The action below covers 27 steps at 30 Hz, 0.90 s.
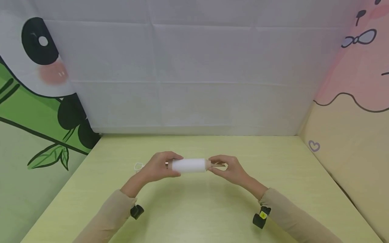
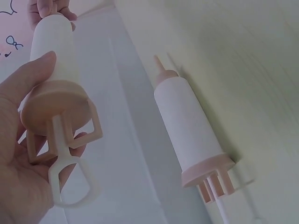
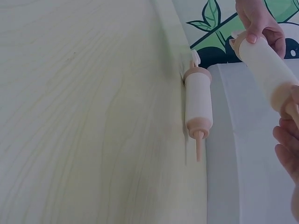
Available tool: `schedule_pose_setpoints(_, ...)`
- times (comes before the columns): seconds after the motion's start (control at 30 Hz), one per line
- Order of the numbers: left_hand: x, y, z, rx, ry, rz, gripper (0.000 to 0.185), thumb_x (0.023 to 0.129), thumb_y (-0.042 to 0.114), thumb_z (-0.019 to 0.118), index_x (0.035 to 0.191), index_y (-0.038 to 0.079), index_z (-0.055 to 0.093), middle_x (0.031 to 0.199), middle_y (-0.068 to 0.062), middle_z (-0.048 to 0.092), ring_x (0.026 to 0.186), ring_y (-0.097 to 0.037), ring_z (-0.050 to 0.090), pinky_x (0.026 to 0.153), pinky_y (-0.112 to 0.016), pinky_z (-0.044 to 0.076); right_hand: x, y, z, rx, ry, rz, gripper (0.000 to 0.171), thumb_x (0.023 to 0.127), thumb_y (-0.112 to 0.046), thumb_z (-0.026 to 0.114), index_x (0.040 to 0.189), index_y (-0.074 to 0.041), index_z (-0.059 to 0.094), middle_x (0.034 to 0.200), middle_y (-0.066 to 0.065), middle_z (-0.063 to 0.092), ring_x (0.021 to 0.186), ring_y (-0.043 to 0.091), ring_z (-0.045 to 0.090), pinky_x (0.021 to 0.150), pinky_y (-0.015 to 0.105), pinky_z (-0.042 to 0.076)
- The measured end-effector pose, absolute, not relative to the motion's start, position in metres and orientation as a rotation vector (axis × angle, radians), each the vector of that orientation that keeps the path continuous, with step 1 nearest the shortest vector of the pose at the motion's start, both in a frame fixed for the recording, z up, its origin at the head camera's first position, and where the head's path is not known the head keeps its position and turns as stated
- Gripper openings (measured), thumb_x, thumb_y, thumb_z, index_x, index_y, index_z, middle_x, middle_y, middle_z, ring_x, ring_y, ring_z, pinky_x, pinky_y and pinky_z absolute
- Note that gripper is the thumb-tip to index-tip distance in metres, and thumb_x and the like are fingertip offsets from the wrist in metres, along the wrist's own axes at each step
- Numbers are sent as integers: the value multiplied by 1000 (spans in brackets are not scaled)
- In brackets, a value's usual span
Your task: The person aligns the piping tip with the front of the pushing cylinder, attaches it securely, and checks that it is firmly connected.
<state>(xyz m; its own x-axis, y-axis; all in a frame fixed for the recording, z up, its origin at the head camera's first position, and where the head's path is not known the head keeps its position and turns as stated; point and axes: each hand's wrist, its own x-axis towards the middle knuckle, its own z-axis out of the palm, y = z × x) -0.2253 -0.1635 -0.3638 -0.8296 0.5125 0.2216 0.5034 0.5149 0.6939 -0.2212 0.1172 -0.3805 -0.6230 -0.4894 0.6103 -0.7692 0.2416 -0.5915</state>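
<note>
Between both hands, a syringe (image 1: 189, 165) with a white barrel and beige ends is held level, crosswise, in the head view. My left hand (image 1: 158, 167) grips its flanged end, thumb along the barrel. Out of that end come beige side handles (image 2: 91, 126) and a white plunger ring (image 2: 72, 204). My right hand (image 1: 232, 170) holds the narrow nozzle end between thumb and fingers. A second syringe (image 2: 187, 121) of the same kind lies on the table, its nozzle pointing right; the held one and the hands mostly hide it in the head view.
The pale yellow wooden table (image 1: 194, 209) meets a white cloth backdrop (image 1: 194, 74) at the back. Painted panels stand at the sides, with a panda and bamboo (image 1: 39, 101) on the left and a pink figure (image 1: 361, 67) on the right.
</note>
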Motion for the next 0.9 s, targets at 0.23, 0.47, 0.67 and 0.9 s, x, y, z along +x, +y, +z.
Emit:
schedule_pose_setpoints(0.23, -224, -164, -364, 906, 2726, 1226, 45, 69, 12, 78, 110, 3, 62, 110, -13, 60, 90, -24, 60, 65, -24, 51, -221, 118, -381, 1221, -2200, 1325, 25, 74, 5, 70, 98, 7, 64, 94, 18, 66, 79, 27, 65, 66, 39, 54)
schedule_pose_setpoints(0.47, -225, -165, -364, 888, 2695, 1244, 46, 68, 13, 79, 110, 4, 63, 109, -13, 61, 90, -23, 60, 65, -24, 51, -222, 118, -381, 1287, -2134, 1344, 28, 71, 8, 70, 98, 8, 63, 94, 20, 65, 79, 27, 65, 63, 43, 54)
schedule_pose_setpoints(0.67, -226, -166, -365, 892, 2706, 1226, 46, 68, 15, 79, 110, 4, 63, 109, -12, 62, 90, -21, 60, 66, -24, 51, -222, 118, -381, 1297, -2109, 1332, 29, 69, 9, 71, 97, 9, 63, 94, 21, 65, 79, 27, 65, 63, 42, 54)
schedule_pose_setpoints(0.9, -223, -165, -365, 922, 2715, 1257, 45, 68, 12, 79, 109, 4, 63, 109, -13, 61, 91, -23, 60, 66, -23, 51, -220, 119, -379, 1263, -2143, 1338, 28, 71, 8, 71, 98, 10, 64, 94, 21, 65, 79, 28, 66, 63, 43, 53)
